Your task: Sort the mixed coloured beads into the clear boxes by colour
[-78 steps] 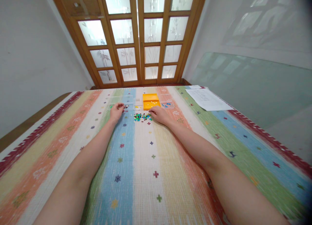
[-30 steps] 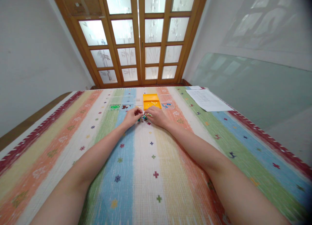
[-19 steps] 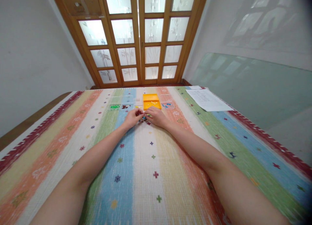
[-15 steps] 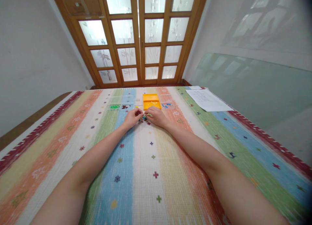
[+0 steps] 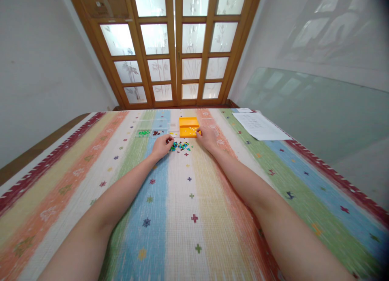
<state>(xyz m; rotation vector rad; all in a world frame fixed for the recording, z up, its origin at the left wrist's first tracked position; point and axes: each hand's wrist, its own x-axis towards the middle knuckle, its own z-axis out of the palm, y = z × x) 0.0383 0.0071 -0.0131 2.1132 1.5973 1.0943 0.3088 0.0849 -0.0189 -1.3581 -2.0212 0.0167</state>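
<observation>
A loose pile of small mixed-colour pieces (image 5: 181, 146), mostly blue, green and dark, lies on the cloth between my hands. My left hand (image 5: 162, 146) rests at the pile's left side, thumb and fingers curled together; whatever they hold is too small to make out. My right hand (image 5: 208, 139) is over the right edge of an open orange-yellow box (image 5: 189, 122). Its thumb and fingertips are pinched beside small white pieces (image 5: 192, 130) in that box, and any piece in them is hidden.
Left of the orange-yellow box, clear boxes hold green pieces (image 5: 144, 133), dark brown pieces (image 5: 157, 133) and a few yellow ones (image 5: 172, 134). Another clear box (image 5: 209, 122) is partly behind my right hand. Printed paper (image 5: 259, 126) lies on the striped tablecloth (image 5: 179, 216) at right.
My right hand has moved right and away from the pile to the orange-yellow box, covering the blue pieces. My left hand has shifted slightly left, and the pile now shows more fully.
</observation>
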